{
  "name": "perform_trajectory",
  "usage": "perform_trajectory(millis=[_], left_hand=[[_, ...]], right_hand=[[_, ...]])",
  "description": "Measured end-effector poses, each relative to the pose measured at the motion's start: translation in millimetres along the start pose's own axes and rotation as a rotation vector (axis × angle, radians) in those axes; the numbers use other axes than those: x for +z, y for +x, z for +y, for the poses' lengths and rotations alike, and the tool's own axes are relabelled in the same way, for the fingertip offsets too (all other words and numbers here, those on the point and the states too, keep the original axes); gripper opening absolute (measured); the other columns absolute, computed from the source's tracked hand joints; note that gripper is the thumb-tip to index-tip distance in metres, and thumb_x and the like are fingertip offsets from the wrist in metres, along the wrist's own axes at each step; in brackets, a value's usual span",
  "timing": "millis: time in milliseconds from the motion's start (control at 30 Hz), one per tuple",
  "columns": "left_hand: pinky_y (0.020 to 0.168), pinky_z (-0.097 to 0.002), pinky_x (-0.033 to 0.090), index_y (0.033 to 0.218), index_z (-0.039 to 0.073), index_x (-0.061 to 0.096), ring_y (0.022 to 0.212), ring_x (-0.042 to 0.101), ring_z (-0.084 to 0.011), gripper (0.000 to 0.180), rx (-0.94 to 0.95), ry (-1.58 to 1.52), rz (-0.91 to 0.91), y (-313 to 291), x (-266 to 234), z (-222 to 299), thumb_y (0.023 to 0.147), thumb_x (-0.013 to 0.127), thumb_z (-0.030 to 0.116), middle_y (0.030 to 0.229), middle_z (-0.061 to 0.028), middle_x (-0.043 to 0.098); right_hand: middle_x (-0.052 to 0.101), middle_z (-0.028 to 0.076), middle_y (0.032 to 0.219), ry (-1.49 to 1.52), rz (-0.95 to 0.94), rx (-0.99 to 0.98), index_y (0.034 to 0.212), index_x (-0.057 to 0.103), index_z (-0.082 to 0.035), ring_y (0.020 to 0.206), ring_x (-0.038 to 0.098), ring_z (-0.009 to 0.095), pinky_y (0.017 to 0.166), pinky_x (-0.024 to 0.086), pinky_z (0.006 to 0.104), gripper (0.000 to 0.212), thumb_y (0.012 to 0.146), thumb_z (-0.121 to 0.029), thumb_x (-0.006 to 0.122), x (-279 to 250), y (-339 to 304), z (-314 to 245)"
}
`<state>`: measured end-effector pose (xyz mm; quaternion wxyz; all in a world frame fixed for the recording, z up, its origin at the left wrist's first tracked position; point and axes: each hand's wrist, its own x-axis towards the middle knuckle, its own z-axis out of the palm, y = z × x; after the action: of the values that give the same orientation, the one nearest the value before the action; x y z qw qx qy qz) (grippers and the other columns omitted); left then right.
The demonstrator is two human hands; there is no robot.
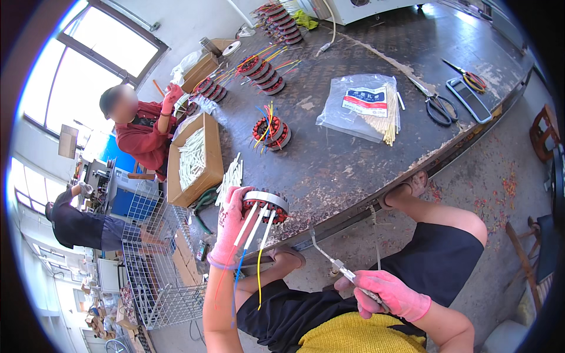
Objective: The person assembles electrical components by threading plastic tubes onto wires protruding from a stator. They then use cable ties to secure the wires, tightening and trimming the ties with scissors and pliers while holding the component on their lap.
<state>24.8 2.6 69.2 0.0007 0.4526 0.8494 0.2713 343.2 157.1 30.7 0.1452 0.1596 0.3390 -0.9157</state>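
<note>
My left hand (226,229), in a pink glove, is closed around a ring-shaped motor stator (269,199) with red-and-black windings, held above the table's near edge. White sleeves (252,226) cover the upper parts of its hanging leads; a blue wire (238,279), a yellow wire (259,282) and a thin red one run below them. Lower right, over my lap, my gloved right hand (395,295) grips a slim metal tool (348,274) joined to a cable. I cannot tell its exact kind. Loose white sleeves (231,176) lie beside my left hand.
On the dark table (318,188) stand another stator (272,133) and stacked stators (262,75). A carton (206,167) of white tubes, green-handled pliers (204,200), a plastic bag (347,109), scissors (438,109) and a phone (469,100) also lie there. A co-worker (144,132) works across the table.
</note>
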Motion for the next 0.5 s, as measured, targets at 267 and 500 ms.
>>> perform_trajectory(millis=[267, 500], left_hand=[[0.082, -0.0356, 0.048, 0.113, 0.004, 0.061, 0.094, 0.06, -0.0287, 0.041, 0.076, 0.049, -0.015, 11, -18, 19, 0.073, 0.064, -0.003, 0.103, -0.012, 0.056], [0.078, -0.0366, 0.051, 0.116, 0.006, 0.061, 0.09, 0.064, -0.0304, 0.051, 0.162, 0.117, 0.03, 16, -26, 26, 0.067, 0.06, -0.01, 0.105, -0.0122, 0.056]], right_hand=[[0.046, 0.002, 0.052, -0.044, -0.012, -0.006, 0.121, 0.06, 0.005, 0.05, 0.052, 0.015, 0.058, 0.047, 0.026, 0.047, 0.104, -0.036, 0.042, 4, -7, -11], [0.044, 0.001, 0.053, -0.083, -0.023, 0.009, 0.121, 0.06, 0.006, 0.051, 0.052, 0.015, 0.058, 0.046, 0.0255, 0.049, 0.104, -0.036, 0.042, 9, -9, -14]])
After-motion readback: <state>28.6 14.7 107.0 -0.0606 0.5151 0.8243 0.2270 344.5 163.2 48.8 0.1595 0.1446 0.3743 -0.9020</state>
